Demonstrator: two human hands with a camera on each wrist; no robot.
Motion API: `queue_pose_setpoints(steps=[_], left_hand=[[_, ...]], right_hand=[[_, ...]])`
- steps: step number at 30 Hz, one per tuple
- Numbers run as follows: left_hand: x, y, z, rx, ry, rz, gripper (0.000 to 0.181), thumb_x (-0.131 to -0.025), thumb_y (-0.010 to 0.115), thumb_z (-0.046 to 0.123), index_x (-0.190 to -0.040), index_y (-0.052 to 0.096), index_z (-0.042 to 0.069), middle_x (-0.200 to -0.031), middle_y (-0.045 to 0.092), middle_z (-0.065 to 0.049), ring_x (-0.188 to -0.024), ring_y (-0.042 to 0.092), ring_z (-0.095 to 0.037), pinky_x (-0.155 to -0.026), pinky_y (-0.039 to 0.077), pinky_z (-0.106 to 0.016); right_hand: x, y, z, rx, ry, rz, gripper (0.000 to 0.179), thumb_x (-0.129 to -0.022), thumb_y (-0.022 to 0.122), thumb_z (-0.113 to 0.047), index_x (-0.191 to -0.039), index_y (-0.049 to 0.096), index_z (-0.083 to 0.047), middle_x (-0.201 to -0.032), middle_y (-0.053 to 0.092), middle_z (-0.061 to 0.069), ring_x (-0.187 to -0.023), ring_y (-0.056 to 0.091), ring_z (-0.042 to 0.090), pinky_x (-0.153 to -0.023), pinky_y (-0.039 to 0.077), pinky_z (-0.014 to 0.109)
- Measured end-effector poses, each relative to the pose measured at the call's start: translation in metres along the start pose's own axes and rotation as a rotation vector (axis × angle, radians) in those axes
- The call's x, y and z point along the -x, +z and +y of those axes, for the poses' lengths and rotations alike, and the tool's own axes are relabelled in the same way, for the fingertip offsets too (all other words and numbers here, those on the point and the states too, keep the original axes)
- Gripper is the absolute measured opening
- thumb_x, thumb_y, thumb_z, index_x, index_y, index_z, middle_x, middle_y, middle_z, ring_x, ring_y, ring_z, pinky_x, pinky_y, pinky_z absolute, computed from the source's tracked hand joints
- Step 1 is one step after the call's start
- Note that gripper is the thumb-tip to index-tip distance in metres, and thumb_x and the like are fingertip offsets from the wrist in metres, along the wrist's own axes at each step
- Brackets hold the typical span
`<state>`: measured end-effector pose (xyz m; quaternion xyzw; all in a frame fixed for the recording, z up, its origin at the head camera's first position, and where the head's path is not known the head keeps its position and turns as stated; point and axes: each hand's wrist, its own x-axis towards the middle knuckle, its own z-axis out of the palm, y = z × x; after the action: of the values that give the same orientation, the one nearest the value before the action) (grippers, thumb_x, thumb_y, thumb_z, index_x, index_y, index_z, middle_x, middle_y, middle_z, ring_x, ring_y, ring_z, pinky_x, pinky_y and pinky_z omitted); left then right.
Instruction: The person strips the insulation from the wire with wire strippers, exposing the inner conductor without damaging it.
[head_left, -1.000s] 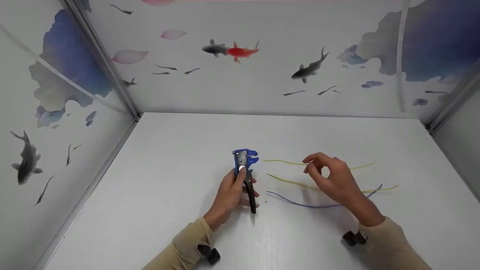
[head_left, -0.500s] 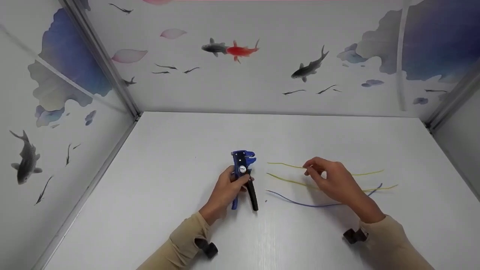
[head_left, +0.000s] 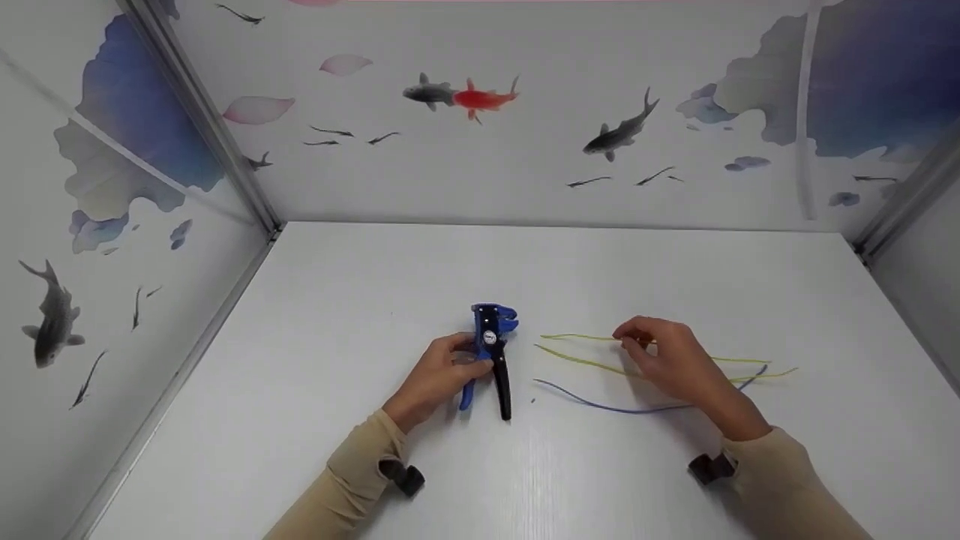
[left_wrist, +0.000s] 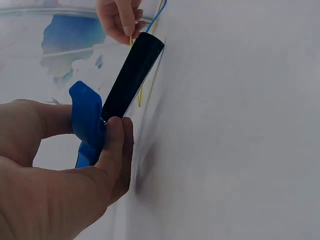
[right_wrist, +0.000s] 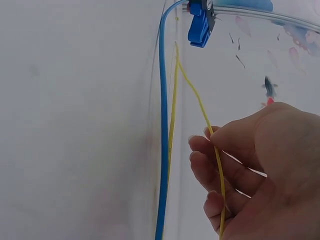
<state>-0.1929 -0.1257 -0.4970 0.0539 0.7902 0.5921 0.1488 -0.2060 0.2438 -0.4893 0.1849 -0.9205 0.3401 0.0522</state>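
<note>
A blue and black wire stripper (head_left: 488,322) is gripped by my left hand (head_left: 435,379), with its head pointing away from me and its two handles spread apart. In the left wrist view, my thumb and fingers hold the stripper near its blue handle (left_wrist: 87,112), and the black handle (left_wrist: 134,75) sticks out. My right hand (head_left: 671,360) pinches a yellow wire (head_left: 574,335) between thumb and index finger. That wire's left end stands apart from the stripper's head. Below it lie a second yellow wire (head_left: 585,362) and a curved blue wire (head_left: 637,412), partly hidden by my right hand and wrist.
A tiny dark blue scrap (head_left: 533,400) lies on the white table (head_left: 360,300) between the hands. White panels with printed fish (head_left: 487,100) stand at the back and sides. A dark camera (head_left: 405,478) is strapped to each sleeve.
My left thumb has slid from the stripper's pivot down towards the handles, and the blue handle now shows. The pinched yellow wire has shifted a little right and nearer to me with my right hand.
</note>
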Motion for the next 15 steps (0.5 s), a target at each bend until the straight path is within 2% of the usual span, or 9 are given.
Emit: queue_pose_setpoints(steps=[4,10,15], left_hand=[[0.0012,-0.0024,0.0003,-0.065,-0.018,0.045,0.053,-0.099,0.078,0.022,-0.145,0.061,0.001,-0.133,0.067,-0.015,-0.121,0.066,-0.027,-0.107,0.055,-0.046],[0.0028,-0.0049,0.0025,-0.210,0.005,0.126,0.045,-0.097,0.081,0.025,-0.135,0.068,0.003,-0.109,0.071,-0.007,-0.097,0.067,-0.019,-0.084,0.060,-0.033],[0.0011,-0.0086,0.0028,-0.296,0.016,0.128,0.043,-0.095,0.085,0.028,-0.127,0.073,0.003,-0.099,0.072,-0.004,-0.087,0.066,-0.015,-0.076,0.059,-0.029]], right_hand=[[0.0016,-0.0006,0.0017,0.004,0.009,0.002,0.018,-0.102,0.070,0.000,-0.114,0.079,-0.008,-0.105,0.079,0.006,-0.094,0.069,0.018,-0.082,0.058,0.032],[0.0020,-0.0018,0.0039,0.019,0.055,-0.052,0.016,-0.101,0.074,-0.003,-0.111,0.082,-0.012,-0.105,0.080,0.001,-0.096,0.071,0.017,-0.083,0.057,0.028],[0.0026,-0.0027,0.0055,0.043,0.059,-0.088,0.015,-0.099,0.076,-0.004,-0.108,0.083,-0.013,-0.101,0.079,-0.001,-0.094,0.069,0.016,-0.082,0.057,0.030]])
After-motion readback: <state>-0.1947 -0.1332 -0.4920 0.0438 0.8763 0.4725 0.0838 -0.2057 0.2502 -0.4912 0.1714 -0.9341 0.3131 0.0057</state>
